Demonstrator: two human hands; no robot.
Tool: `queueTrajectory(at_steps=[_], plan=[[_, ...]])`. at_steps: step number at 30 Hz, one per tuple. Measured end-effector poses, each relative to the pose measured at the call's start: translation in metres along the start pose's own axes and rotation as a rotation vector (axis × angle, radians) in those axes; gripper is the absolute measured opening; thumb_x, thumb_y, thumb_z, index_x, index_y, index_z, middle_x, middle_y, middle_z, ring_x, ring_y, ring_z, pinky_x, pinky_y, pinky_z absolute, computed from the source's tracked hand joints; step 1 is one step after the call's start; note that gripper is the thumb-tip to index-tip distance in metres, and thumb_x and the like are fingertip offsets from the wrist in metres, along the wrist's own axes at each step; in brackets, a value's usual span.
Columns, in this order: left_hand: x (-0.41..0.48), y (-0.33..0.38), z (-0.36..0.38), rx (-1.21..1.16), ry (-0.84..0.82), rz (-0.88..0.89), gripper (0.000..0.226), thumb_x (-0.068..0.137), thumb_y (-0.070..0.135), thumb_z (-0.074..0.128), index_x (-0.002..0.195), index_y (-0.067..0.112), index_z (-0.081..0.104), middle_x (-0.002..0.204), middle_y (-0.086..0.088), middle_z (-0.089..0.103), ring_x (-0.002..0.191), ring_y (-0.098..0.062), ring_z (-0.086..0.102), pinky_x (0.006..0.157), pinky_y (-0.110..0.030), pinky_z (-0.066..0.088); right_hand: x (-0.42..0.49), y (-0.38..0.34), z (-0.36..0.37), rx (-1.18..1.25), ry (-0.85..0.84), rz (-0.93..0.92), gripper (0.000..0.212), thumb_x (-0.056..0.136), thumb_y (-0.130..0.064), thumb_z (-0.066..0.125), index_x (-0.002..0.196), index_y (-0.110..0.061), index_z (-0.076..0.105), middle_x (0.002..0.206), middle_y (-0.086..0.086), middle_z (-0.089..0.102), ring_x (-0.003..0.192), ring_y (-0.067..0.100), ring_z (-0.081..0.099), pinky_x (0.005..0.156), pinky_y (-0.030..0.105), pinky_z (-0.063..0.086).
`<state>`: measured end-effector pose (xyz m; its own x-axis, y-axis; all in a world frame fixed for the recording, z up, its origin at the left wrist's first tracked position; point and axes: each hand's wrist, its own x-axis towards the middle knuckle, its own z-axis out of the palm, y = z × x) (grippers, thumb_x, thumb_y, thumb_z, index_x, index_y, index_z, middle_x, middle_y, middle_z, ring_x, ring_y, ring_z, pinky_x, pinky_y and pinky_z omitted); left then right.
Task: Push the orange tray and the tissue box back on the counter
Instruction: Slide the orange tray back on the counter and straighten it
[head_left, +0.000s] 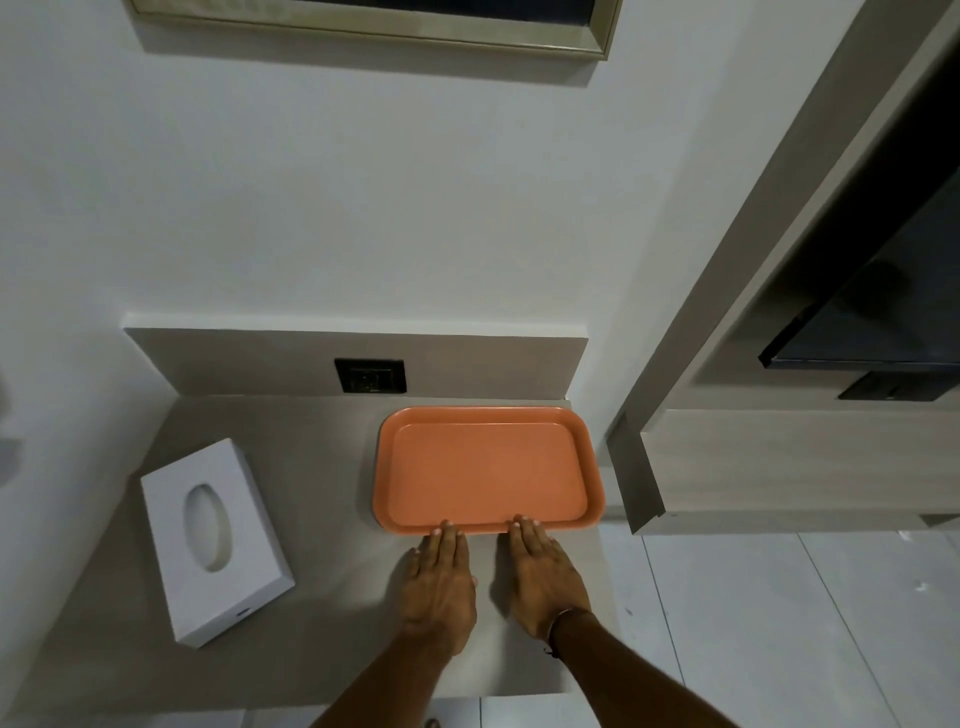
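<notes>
An orange tray (488, 470) lies flat on the grey counter (311, 519), at the back right, its far rim close to the backsplash. My left hand (441, 587) and my right hand (545, 577) rest flat on the counter side by side, fingers straight and together, fingertips touching the tray's near rim. Neither hand grips anything. A white tissue box (213, 540) with an oval opening lies flat at the counter's left, turned at a slight angle, apart from both hands.
A dark wall socket (370, 376) sits in the backsplash behind the tray. A wooden cabinet (779, 467) with a dark screen stands to the right, past a gap. White floor tiles show below and right of the counter's edge.
</notes>
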<state>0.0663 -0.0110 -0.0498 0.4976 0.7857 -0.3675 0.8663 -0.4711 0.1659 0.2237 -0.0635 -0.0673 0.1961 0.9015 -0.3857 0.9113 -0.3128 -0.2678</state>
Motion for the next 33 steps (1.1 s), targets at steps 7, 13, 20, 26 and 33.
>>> queueTrajectory(at_steps=[7,13,20,26,33], plan=[[0.036,-0.002,-0.010,-0.009,0.022,-0.004,0.063,0.104,0.036,0.027,0.156,0.010,0.003,0.168,-0.009,0.000,0.155,-0.026,0.001,0.127,-0.047,0.011,0.033,0.005,-0.017,-0.009,-0.005,-0.008,0.084,0.094,-0.043,0.036,0.160,-0.011,-0.004,0.171,0.010,-0.002,0.158,0.027,-0.001,0.124,0.035,0.001],[0.044,-0.002,-0.004,-0.023,0.024,-0.007,0.064,0.103,0.036,0.027,0.156,0.010,0.002,0.168,-0.011,-0.002,0.155,-0.027,0.000,0.126,-0.047,0.013,0.043,0.006,-0.019,-0.021,0.001,-0.017,0.082,0.096,-0.042,0.037,0.161,-0.012,-0.002,0.171,0.010,-0.001,0.158,0.026,0.000,0.125,0.036,0.002],[0.044,-0.003,-0.005,-0.015,0.020,-0.016,0.063,0.103,0.036,0.028,0.156,0.011,0.004,0.168,-0.010,0.001,0.155,-0.027,0.003,0.126,-0.049,0.013,0.042,0.003,-0.024,-0.029,-0.019,-0.018,0.082,0.096,-0.042,0.038,0.161,-0.012,-0.004,0.171,0.010,-0.003,0.158,0.026,-0.002,0.125,0.037,0.003],[0.033,-0.002,-0.013,-0.011,0.051,-0.058,0.064,0.102,0.033,0.030,0.156,0.011,0.004,0.168,-0.009,0.000,0.155,-0.026,0.001,0.125,-0.049,0.010,0.026,-0.004,-0.030,-0.040,-0.007,-0.038,0.082,0.091,-0.037,0.031,0.161,-0.012,-0.004,0.171,0.010,-0.003,0.158,0.026,-0.002,0.127,0.038,0.005],[-0.025,-0.037,-0.026,-0.116,0.129,-0.194,0.064,0.102,0.035,0.029,0.156,0.012,0.006,0.168,-0.008,0.003,0.155,-0.025,0.001,0.126,-0.048,0.013,0.000,-0.046,-0.032,-0.037,0.003,-0.134,0.085,0.085,-0.034,0.032,0.161,-0.010,0.002,0.171,0.011,0.003,0.158,0.026,0.002,0.128,0.038,0.009]])
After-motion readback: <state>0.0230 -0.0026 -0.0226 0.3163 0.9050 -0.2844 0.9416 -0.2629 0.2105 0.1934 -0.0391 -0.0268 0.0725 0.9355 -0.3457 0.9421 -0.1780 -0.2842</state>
